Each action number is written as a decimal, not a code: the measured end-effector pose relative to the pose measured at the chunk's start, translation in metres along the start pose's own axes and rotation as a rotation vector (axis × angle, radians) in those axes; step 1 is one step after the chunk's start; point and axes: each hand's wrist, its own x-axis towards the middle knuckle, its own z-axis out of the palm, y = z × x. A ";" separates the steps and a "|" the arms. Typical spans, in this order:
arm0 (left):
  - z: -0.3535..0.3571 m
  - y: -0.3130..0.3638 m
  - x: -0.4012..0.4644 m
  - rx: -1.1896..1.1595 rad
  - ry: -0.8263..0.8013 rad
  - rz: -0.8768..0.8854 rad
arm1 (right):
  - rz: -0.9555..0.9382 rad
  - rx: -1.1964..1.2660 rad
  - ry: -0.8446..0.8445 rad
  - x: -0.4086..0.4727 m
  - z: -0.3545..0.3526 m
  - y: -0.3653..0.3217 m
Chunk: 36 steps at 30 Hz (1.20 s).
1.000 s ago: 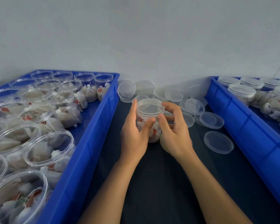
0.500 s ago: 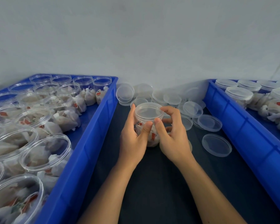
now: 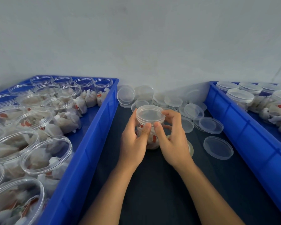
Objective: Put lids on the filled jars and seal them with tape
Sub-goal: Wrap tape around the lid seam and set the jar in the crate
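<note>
A clear plastic jar [image 3: 150, 140] filled with white tea bags stands on the dark table between my hands. A clear lid [image 3: 150, 114] sits on its mouth. My left hand [image 3: 134, 141] wraps the jar's left side, thumb against the front wall. My right hand [image 3: 173, 138] curls round the right side, with its fingers on the lid's rim and its thumb at the front. A roll of clear tape [image 3: 190, 147] lies on the table, mostly hidden behind my right hand.
A blue crate [image 3: 94, 137] on the left holds several open filled jars [image 3: 45, 155]. A blue crate [image 3: 243, 127] on the right holds lidded jars [image 3: 239, 97]. Loose clear lids [image 3: 217, 147] lie in a pile by the wall and to the right of my hands.
The view shifted slightly. My right fingers moved along the lid's rim and both thumbs came closer at the jar's front. The jar stays in place.
</note>
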 end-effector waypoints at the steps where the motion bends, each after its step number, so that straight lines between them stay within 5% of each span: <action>1: -0.001 0.000 0.000 -0.008 -0.006 0.002 | -0.009 0.005 0.007 0.000 0.001 0.001; 36: 0.005 -0.002 -0.003 -0.177 0.110 -0.062 | 0.092 0.083 -0.047 -0.003 0.001 -0.008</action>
